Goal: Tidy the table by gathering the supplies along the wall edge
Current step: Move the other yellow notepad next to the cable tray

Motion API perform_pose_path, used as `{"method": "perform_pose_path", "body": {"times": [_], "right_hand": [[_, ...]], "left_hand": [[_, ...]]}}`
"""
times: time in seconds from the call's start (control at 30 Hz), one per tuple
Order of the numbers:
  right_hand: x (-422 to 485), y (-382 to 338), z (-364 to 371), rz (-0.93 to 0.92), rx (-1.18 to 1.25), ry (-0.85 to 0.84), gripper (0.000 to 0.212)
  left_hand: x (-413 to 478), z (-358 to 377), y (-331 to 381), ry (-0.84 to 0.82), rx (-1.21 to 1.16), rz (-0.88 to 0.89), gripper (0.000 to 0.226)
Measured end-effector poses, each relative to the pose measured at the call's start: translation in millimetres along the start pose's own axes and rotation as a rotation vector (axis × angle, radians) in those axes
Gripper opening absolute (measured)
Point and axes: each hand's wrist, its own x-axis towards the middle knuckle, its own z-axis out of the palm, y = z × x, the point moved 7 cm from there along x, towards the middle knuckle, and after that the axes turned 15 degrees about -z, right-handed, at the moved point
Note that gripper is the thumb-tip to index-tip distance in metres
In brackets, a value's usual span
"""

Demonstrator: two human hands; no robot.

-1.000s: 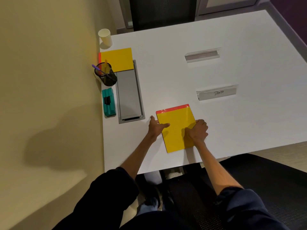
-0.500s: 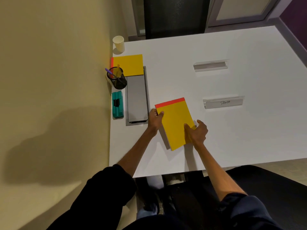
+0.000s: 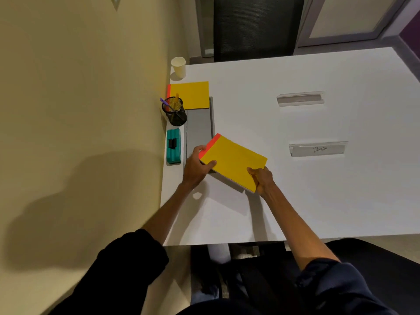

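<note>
I recorded the left hand (image 3: pixel 196 167) gripping the pad (image 3: pixel 234 162) at its red-bound end, thumb on top. The right hand (image 3: pixel 263 179) gripped the opposite end, thumb on top and fingers curled beneath, and the pad was tilted and lifted off the table (image 3: pixel 318 201), above the near end of the grey hatch (image 3: pixel 198 128). Along the wall edge, from the far corner inward, stood a paper cup (image 3: pixel 178 67), a second pad (image 3: pixel 191 95), a pen cup (image 3: pixel 174 111) and a teal eraser (image 3: pixel 173 146); a near holder (image 3: pixel 318 149) and a far holder (image 3: pixel 300 99) lay mid-table.
</note>
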Motion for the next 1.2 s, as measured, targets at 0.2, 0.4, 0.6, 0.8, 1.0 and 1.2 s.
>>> {"method": "perform_pose_path", "body": {"times": [0.2, 0.4, 0.6, 0.8, 1.0, 1.2], "right_hand": [[-7.5, 10.0, 22.1, -0.038, -0.102, -0.191, 0.067], [-18.8, 23.6, 44.1, -0.170, -0.531, -0.375, 0.065], [-36.4, 45.3, 63.5, -0.295, -0.875, -0.437, 0.090], [-38.6, 68.2, 73.6, -0.278, -1.065, -0.479, 0.110], [-42.2, 67.2, 85.8, -0.388, -1.308, -0.447, 0.122], [-48.1, 77.0, 97.0, -0.476, -1.552, -0.557, 0.082]], "left_hand": [[-4.4, -9.0, -39.5, -0.066, 0.364, -0.070, 0.089], [-19.8, -1.2, -79.4, -0.173, 0.542, -0.188, 0.120], [-38.2, 3.2, -119.7, -0.148, 0.688, -0.237, 0.127], [-38.9, -4.2, -142.2, -0.145, 0.683, -0.266, 0.123], [-36.1, -1.9, -140.3, -0.160, 0.753, -0.191, 0.117], [-33.2, 5.8, -135.8, -0.272, 0.765, -0.129, 0.105]]}}
